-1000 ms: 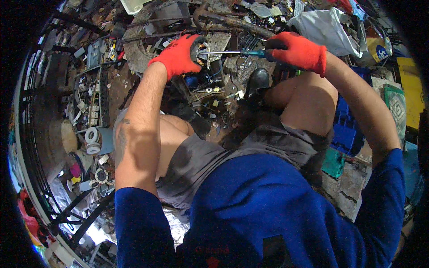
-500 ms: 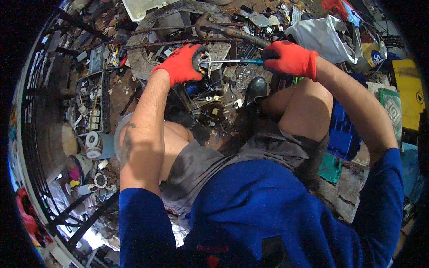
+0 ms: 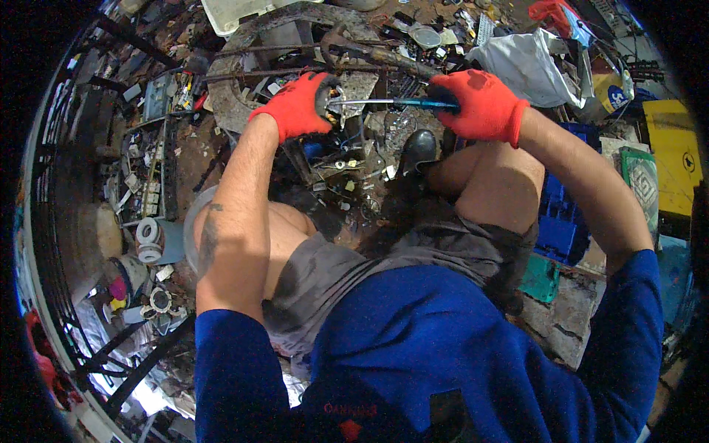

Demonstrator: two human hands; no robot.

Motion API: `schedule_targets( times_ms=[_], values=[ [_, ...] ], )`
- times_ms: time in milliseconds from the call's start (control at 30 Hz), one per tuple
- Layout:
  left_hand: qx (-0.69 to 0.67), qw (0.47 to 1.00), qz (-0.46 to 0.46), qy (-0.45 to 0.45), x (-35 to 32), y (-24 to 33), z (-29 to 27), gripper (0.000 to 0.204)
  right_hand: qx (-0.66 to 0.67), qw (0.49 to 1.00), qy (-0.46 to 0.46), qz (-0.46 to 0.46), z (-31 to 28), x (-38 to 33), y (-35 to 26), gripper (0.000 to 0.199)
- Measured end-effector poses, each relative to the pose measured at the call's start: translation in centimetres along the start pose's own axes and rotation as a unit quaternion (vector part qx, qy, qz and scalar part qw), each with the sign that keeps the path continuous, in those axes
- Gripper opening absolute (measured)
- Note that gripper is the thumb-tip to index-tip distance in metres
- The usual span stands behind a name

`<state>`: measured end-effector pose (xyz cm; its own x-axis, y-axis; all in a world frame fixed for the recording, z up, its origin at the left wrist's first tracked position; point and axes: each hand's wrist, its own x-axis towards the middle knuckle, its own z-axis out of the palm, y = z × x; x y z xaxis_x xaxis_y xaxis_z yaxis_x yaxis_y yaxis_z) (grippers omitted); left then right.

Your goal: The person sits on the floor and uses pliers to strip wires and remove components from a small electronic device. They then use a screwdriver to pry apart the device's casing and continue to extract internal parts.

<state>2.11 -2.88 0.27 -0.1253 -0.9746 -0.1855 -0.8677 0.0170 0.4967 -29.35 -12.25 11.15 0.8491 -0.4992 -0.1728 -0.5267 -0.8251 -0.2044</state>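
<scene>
Both my hands wear red gloves. My right hand (image 3: 481, 105) is closed around the blue handle of a screwdriver (image 3: 391, 102), whose metal shaft runs left to a small metal part (image 3: 334, 100). My left hand (image 3: 297, 109) grips that part, held above my knees. I sit crouched in grey shorts and a blue shirt, and a black shoe (image 3: 418, 148) shows below the tool. Under the hands lies a heap of dismantled electronic scrap (image 3: 347, 159).
A curved rusty metal piece (image 3: 236, 66) and a pipe wrench (image 3: 377, 53) lie beyond the hands. A white plastic bag (image 3: 528, 66) sits at the upper right, a blue crate (image 3: 561, 221) by my right leg, yellow boxes (image 3: 676, 159) at the far right. Tape rolls (image 3: 148, 240) and loose parts lie at left.
Both hands and the screwdriver have shifted slightly left and down in view as my head moved; the grip on the tool and the part stays the same.
</scene>
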Motion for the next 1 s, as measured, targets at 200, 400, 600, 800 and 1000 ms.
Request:
schedule_targets(
  times_ms=[200, 400, 600, 800, 1000],
  values=[
    [0.029, 0.999, -0.003, 0.018, 0.0, -0.1, 0.2, 0.106, 0.173, 0.976, -0.037, 0.128, 0.6, 0.2, 1.3, 0.062],
    [0.045, 0.998, -0.017, 0.027, -0.2, 0.2, 0.4, 0.106, 0.166, 0.98, -0.029, 0.106, 0.5, -0.2, 0.5, 0.05],
    [0.032, 0.999, 0.006, 0.031, -0.2, -0.4, 0.2, 0.103, 0.278, 0.959, -0.042, 0.032, 0.4, -0.7, 1.5, 0.056],
    [0.063, 0.996, 0.008, 0.057, -0.9, 1.3, -0.5, 0.097, 0.263, 0.948, -0.042, 0.175, 1.6, 0.0, 2.1, 0.055],
    [-0.025, 0.999, -0.033, 0.015, -2.0, 2.3, -1.8, 0.101, 0.161, 0.986, 0.036, -0.019, 0.7, -1.3, 0.5, 0.058]
  ],
)
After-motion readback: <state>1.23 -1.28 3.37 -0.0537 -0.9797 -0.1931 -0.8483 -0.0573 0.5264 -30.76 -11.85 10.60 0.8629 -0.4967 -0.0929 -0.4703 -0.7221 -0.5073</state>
